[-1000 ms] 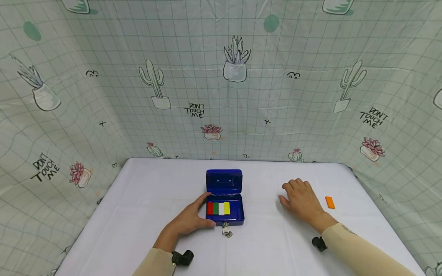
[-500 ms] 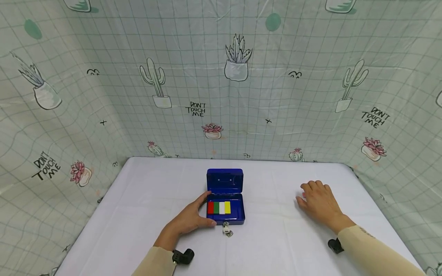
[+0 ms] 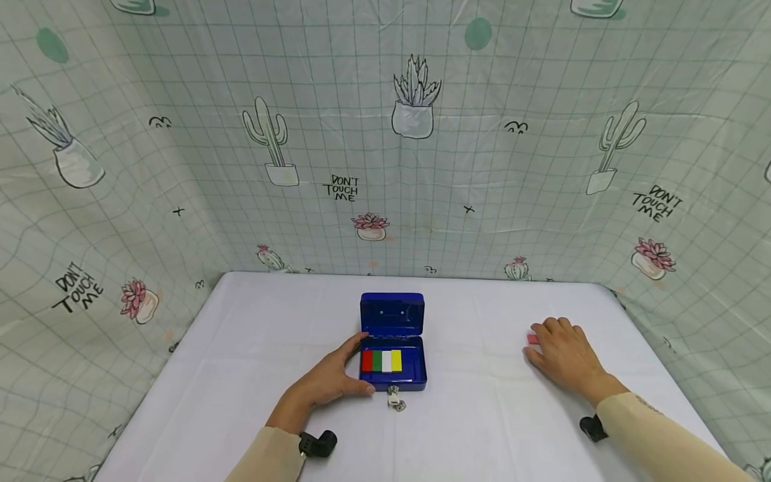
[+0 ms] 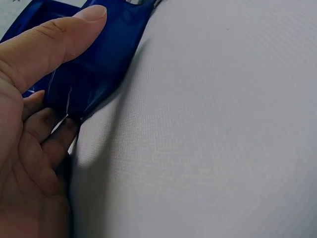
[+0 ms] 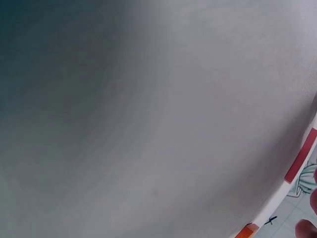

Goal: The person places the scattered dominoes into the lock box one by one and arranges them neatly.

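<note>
A blue metal cash box [image 3: 415, 368] stands with its lid [image 3: 391, 304] raised. Red [image 3: 367, 361], green [image 3: 377, 361], white [image 3: 387, 361] and yellow [image 3: 396, 361] blocks lie side by side in its left part. My left hand [image 3: 328, 378] grips the box's left end, thumb at the front, fingers along the side and back. Over at the right, my right hand [image 3: 565, 355] is above a pink block [image 3: 533, 339], with thumb and index finger on either side of it in the head view. The right wrist view shows fingertips [image 5: 313, 201] near that block.
An orange block [image 5: 246, 231] lies on the white table [image 3: 476, 422], hidden behind the right hand in the head view. Keys [image 3: 395, 399] hang from the box's front lock. A patterned curtain [image 3: 458, 167] closes off the back and sides.
My right hand has moved right and come down over the pink block, covering the orange block from the head view. The left hand has stayed on the box.
</note>
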`<action>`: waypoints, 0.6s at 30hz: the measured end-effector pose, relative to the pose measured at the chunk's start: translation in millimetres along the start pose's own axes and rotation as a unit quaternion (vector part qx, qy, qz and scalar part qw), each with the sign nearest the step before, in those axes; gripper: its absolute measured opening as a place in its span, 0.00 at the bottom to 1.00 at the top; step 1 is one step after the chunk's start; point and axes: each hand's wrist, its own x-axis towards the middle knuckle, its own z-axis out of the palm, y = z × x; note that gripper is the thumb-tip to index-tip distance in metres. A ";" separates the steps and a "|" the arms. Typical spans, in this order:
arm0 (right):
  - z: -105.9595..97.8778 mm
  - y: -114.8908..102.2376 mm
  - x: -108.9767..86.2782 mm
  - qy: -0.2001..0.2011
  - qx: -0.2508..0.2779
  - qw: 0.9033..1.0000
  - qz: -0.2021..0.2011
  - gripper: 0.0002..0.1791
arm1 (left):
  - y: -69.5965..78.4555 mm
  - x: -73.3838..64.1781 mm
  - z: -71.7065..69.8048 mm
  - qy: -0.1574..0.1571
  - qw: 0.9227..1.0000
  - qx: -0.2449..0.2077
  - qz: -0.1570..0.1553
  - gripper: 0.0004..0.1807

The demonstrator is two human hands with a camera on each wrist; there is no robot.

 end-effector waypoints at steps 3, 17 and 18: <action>1.3 -0.2 0.9 0.000 -0.006 1.000 -0.008 0.20 | 0.5 -0.1 -0.1 0.001 1.000 0.001 0.000 0.62; 1.5 0.1 -0.7 -0.002 -0.011 1.000 -0.028 0.09 | -1.4 1.0 2.3 0.008 1.000 0.006 0.002 0.61; 1.1 0.5 -1.3 0.000 -0.007 1.000 -0.030 0.08 | -1.7 1.1 2.3 0.008 1.000 0.005 0.002 0.61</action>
